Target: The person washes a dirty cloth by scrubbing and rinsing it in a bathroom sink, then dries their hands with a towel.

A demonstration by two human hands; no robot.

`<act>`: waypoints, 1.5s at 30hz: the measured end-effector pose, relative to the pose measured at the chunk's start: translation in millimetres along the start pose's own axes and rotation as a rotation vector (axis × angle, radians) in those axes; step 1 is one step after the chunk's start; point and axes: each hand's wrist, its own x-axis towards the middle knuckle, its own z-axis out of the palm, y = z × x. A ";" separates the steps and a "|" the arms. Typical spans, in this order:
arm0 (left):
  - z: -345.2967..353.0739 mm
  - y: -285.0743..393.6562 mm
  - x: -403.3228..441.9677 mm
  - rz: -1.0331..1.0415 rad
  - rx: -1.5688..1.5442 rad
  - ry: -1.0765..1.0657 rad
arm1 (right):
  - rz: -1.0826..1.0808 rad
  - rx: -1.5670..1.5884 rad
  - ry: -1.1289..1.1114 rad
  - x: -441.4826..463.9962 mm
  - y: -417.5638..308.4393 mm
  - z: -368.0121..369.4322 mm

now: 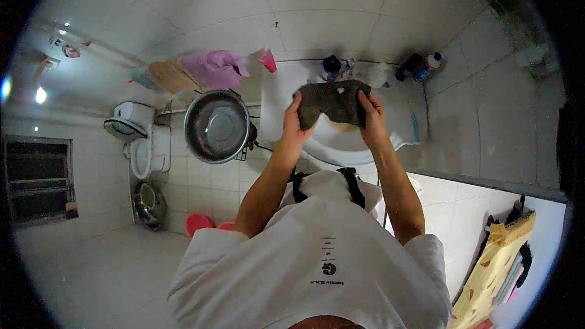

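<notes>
Head view: dk cloth held up over sink.
L hand gripping its left end, R hand its right; metal basin left of sink.

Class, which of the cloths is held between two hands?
The dark grey-brown cloth, gripped at its sides by the left hand and right hand; the purple cloth and tan cloth hang along the wall.

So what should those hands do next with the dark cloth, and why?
Perhaps lower the dark cloth toward the white sink: the left hand and the right hand already grip it by opposite ends, spread out, and the sink appears to lie just below it.
</notes>
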 end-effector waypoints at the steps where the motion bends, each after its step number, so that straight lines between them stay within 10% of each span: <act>1: -10.7 -7.3 7.0 -0.050 0.021 0.005 | 0.000 -0.005 -0.018 -0.3 -4.2 3.3; 22: 31.0 -21.9 -5.3 -0.109 0.257 -0.042 | -0.335 -0.910 -0.208 -19.6 -8.9 33.2; 26: 39.2 -38.5 -12.2 -0.152 0.183 -0.060 | -0.874 -1.475 0.030 2.2 21.1 29.9; 30: 29.4 -43.9 -9.9 -0.155 0.210 -0.075 | -0.626 -1.347 0.291 32.1 28.8 24.9; 36: 15.0 -43.0 -7.8 -0.174 0.164 0.019 | -0.751 -1.428 -0.137 -0.5 38.0 38.1; 40: 22.5 -49.0 -11.8 -0.175 0.169 0.018 | -0.596 -1.446 0.246 45.4 37.8 9.5; 45: 17.8 -35.6 -13.3 -0.149 0.156 -0.075 | -0.325 -0.629 0.114 56.4 32.3 -15.0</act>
